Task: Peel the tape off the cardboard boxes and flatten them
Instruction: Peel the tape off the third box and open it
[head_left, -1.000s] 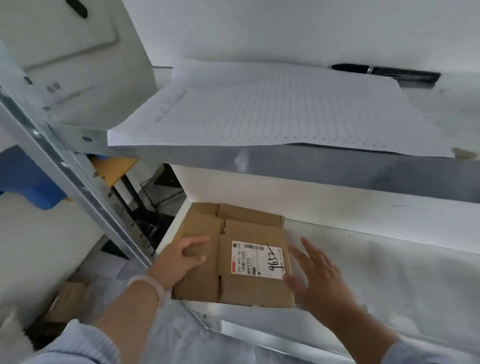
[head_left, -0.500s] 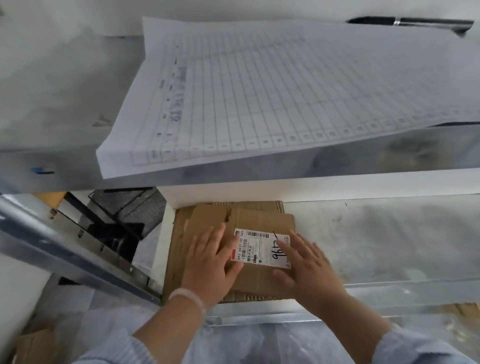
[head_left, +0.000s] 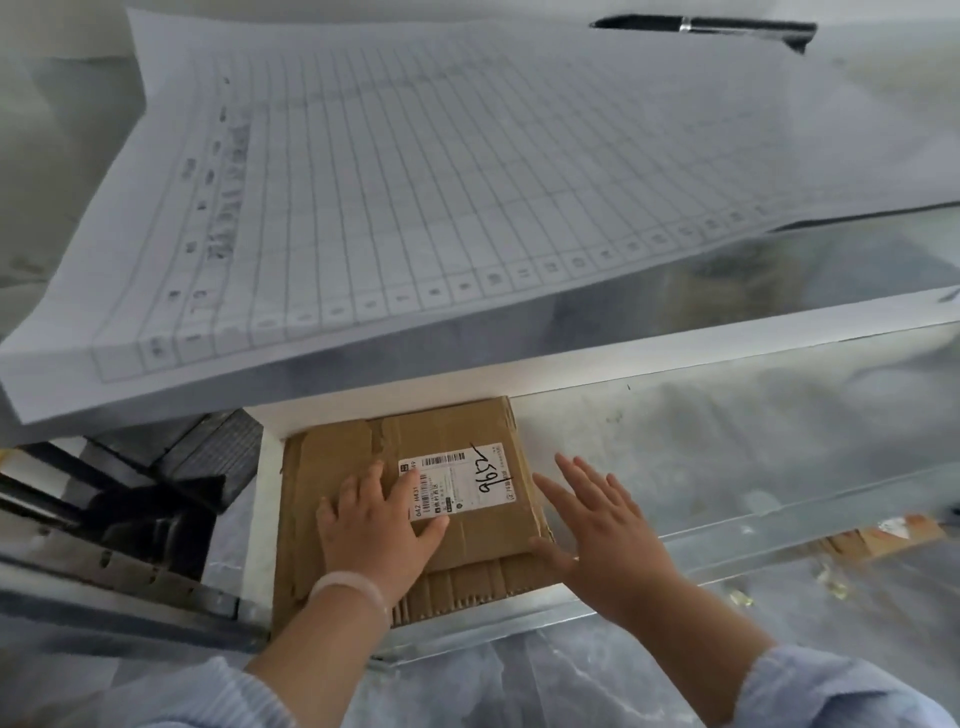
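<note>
Left hand: palm down, fingers straight and spread, pressing flat on the cardboard, thumb on the label corner. Nothing gripped. Pale bracelet on that wrist.

Right hand: open flat, fingers splayed, just beside the cardboard's right edge. Thumb touches the front-right corner. Can't tell if the fingers touch the shelf.

Cardboard: flattened brown corrugated layers, stacked at the left end of the lower shelf, back edge under the upper shelf. White barcode label on top with black handwritten digits.

Lower shelf is glossy grey with a metal front rail. On the upper shelf, a gridded paper sheet overhangs the front edge. A black pen lies behind it.
</note>
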